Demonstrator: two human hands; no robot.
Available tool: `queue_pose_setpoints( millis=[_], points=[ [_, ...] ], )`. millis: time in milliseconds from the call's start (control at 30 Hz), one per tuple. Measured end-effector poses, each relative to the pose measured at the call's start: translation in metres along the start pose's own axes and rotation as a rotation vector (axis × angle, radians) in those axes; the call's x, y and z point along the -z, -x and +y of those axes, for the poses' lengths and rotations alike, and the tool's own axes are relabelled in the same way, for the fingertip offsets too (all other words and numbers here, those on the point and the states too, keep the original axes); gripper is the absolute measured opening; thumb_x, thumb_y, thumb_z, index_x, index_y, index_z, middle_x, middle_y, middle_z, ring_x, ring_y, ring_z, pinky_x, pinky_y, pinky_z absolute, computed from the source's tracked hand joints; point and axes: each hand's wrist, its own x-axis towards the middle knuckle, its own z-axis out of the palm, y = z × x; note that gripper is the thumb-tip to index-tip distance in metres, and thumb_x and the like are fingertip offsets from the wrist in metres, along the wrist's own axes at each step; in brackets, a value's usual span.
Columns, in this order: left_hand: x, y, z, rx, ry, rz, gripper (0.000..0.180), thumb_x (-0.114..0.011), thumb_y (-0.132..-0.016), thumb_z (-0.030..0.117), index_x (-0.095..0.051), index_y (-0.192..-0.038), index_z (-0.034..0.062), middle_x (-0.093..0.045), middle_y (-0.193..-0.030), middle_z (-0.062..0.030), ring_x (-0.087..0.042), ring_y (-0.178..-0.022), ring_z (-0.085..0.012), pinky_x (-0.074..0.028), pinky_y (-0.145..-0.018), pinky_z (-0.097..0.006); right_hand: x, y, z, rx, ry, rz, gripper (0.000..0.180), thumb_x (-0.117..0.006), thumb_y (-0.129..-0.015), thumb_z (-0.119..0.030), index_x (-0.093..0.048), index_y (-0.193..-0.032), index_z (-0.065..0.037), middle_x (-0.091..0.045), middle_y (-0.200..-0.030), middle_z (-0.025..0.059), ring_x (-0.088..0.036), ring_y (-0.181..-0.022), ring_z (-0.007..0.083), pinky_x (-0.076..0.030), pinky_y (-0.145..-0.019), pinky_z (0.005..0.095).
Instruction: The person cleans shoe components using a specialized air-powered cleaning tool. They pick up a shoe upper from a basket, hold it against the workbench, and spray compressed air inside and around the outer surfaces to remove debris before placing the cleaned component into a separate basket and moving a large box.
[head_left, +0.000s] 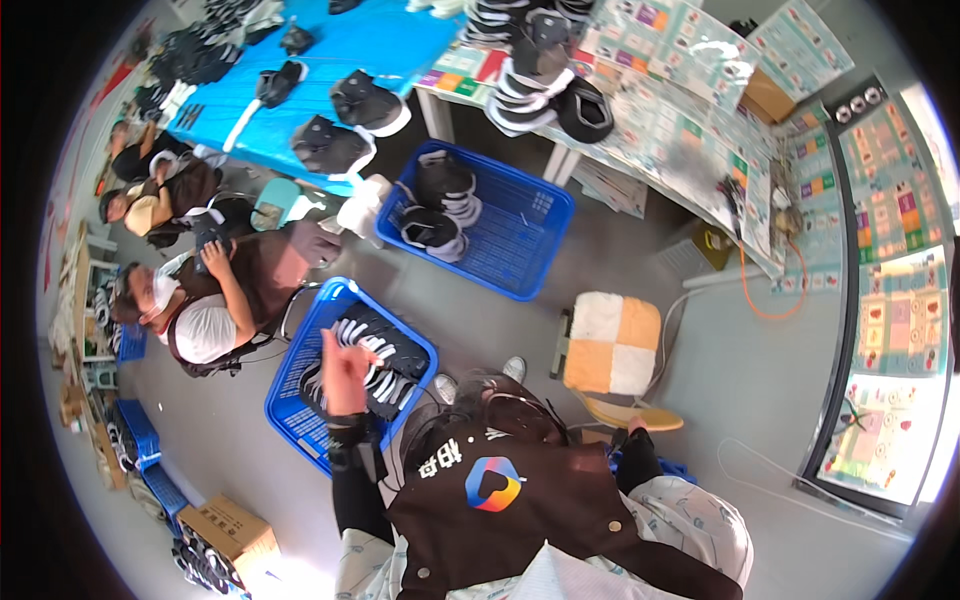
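My left hand (345,378) is held above a blue plastic basket (284,418), a finger and the thumb stretched apart and nothing in it. Inside that basket lie stacked black caps (392,350) with white edges. A dark band circles my left wrist. Down at my right side, my right hand (637,427) shows only a small part by the wooden edge of a chair (640,412); its fingers are hidden. On the chair lies a white and orange checked cushion (612,343).
Ahead, a second blue basket (520,262) holds several black caps. More caps lie on a blue-covered table (400,50) and a patterned worktable (640,120). At left a seated co-worker (205,325) holds a dark cap. A cable (745,265) hangs from the worktable.
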Motion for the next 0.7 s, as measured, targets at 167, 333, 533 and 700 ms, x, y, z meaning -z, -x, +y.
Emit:
queue_pose_setpoints(
  millis=[167,333,533,700],
  points=[
    [-0.145,0.013,0.165,-0.392,-0.446,-0.494,0.052,-0.035,-0.109,0.047,-0.050,-0.109,-0.0032,-0.050,-0.113,-0.0166,-0.049,-0.121,-0.0296,-0.012,-0.127,-0.046,-0.036,0.007,-0.007,-0.314,-0.349,0.163,0.027,-0.061,-0.094,-0.025,-0.077,-0.106,-0.006,-0.074,-0.115,0.0185,-0.071,-0.109,0.0351,-0.058,-0.087,0.0476],
    [-0.161,-0.035,0.075,-0.274,-1.106,-0.572,0.080,-0.067,-0.099,0.019,-0.022,-0.161,-0.0004,-0.034,-0.163,-0.0241,-0.030,-0.153,-0.0360,-0.009,-0.125,-0.056,-0.046,0.012,0.038,-0.233,-0.258,-0.016,0.023,-0.065,-0.093,-0.025,-0.077,-0.100,-0.006,-0.076,-0.098,0.0170,-0.074,-0.089,0.0337,-0.060,-0.073,0.0455],
    [0.050,-0.088,-0.165,-0.646,-1.600,-1.168,0.038,-0.057,-0.103,0.032,-0.062,-0.131,0.0067,-0.067,-0.127,-0.0220,-0.069,-0.109,-0.0384,-0.056,-0.093,-0.043,-0.002,0.025,0.001,-0.505,-1.080,0.046,0.037,-0.057,-0.094,-0.034,-0.071,-0.105,-0.001,-0.072,-0.085,0.0200,-0.072,-0.067,0.0320,-0.057,-0.056,0.0471],
    [0.105,-0.092,-0.258,0.353,-1.362,-1.211,0.027,-0.052,-0.099,0.015,-0.064,-0.122,0.0043,-0.073,-0.114,-0.0100,-0.072,-0.098,-0.0278,-0.059,-0.080,-0.038,0.008,0.055,0.008,-0.948,-1.945,0.346,0.043,-0.059,-0.091,-0.036,-0.069,-0.109,0.001,-0.072,-0.087,0.0219,-0.071,-0.066,0.0342,-0.057,-0.056,0.0467]
  ],
)
